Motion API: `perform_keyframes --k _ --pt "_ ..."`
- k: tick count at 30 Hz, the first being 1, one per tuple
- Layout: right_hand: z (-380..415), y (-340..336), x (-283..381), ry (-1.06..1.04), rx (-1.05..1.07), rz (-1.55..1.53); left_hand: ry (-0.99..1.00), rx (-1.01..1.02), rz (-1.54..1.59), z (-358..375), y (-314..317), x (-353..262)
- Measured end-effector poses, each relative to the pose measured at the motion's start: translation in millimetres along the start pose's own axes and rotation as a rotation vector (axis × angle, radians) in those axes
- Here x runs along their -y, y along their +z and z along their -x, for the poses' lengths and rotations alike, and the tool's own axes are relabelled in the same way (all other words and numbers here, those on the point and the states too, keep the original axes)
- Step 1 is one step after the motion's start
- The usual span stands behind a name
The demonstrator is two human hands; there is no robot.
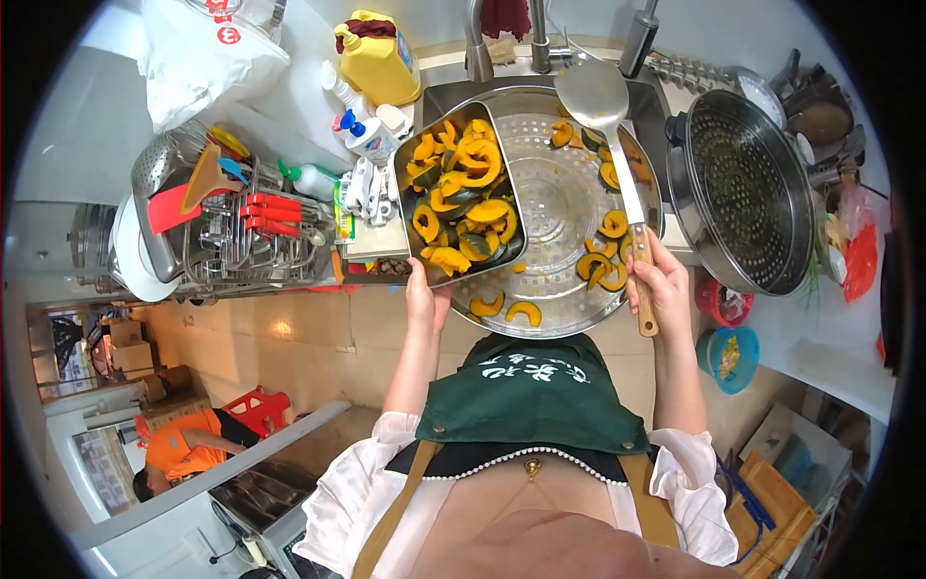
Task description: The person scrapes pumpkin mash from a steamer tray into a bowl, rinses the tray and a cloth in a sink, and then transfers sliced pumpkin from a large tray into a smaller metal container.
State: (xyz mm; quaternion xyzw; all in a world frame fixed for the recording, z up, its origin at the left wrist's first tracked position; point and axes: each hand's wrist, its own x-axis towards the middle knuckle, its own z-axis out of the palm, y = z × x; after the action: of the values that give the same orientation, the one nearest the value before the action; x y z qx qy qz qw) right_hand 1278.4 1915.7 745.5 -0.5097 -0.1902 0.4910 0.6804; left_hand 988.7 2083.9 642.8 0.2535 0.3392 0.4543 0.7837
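My left hand [424, 297] grips the near corner of a rectangular metal pan [522, 214], which is tilted and heaped with pumpkin slices [461, 198]. The pan overlaps the left side of a big round perforated steamer tray [555, 207] set over the sink. More pumpkin slices [613, 224] lie scattered along the tray's right side, and a couple sit near its front edge. In my right hand [660, 282] is the wooden handle of a metal spatula [591, 95]. Its broad blade points away from me, above the tray's far right rim.
A deep perforated steamer pot [743, 193] stands right of the sink. Left are a dish rack [280, 217], bottles and a yellow jug [378, 63]. Behind the sink rises a faucet [476, 43]. A person in orange [188, 444] sits at lower left. Colored baskets [728, 359] are below right.
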Motion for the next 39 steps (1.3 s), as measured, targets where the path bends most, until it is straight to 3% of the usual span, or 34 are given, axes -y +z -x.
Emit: perform_keyframes --k 4,5,13,17,25,31,35,39 --pt "-1.4 -9.2 -14.2 0.082 -0.08 0.018 0.023 -0.008 -0.036 -24.8 11.5 1.6" --pt "-0.9 -12.7 -18.6 0.101 -0.067 -0.007 0.015 0.067 -0.06 -28.8 14.8 -1.3" --pt "25.2 -15.5 -41.3 0.468 -0.083 -0.167 0.069 -0.114 -0.173 -28.2 2.2 4.1" --pt "31.7 -0.7 -42.4 0.538 -0.085 -0.285 0.074 -0.193 -0.184 -24.1 -3.3 13.7" --pt "-1.0 30.6 -49.6 0.511 -0.341 -0.426 0.079 -0.158 -0.225 -25.2 -11.8 17.5" --pt "-86.5 22.5 -82.8 0.327 -0.547 -0.554 0.097 -0.153 -0.233 -19.1 -8.1 15.0" --pt "-132.5 -1.1 -114.3 0.334 -0.408 -0.581 0.1 -0.161 -0.23 -17.3 -6.1 15.5" --pt "-124.6 -3.3 -135.3 0.326 -0.351 -0.511 0.086 -0.139 -0.229 -19.7 -11.8 16.4"
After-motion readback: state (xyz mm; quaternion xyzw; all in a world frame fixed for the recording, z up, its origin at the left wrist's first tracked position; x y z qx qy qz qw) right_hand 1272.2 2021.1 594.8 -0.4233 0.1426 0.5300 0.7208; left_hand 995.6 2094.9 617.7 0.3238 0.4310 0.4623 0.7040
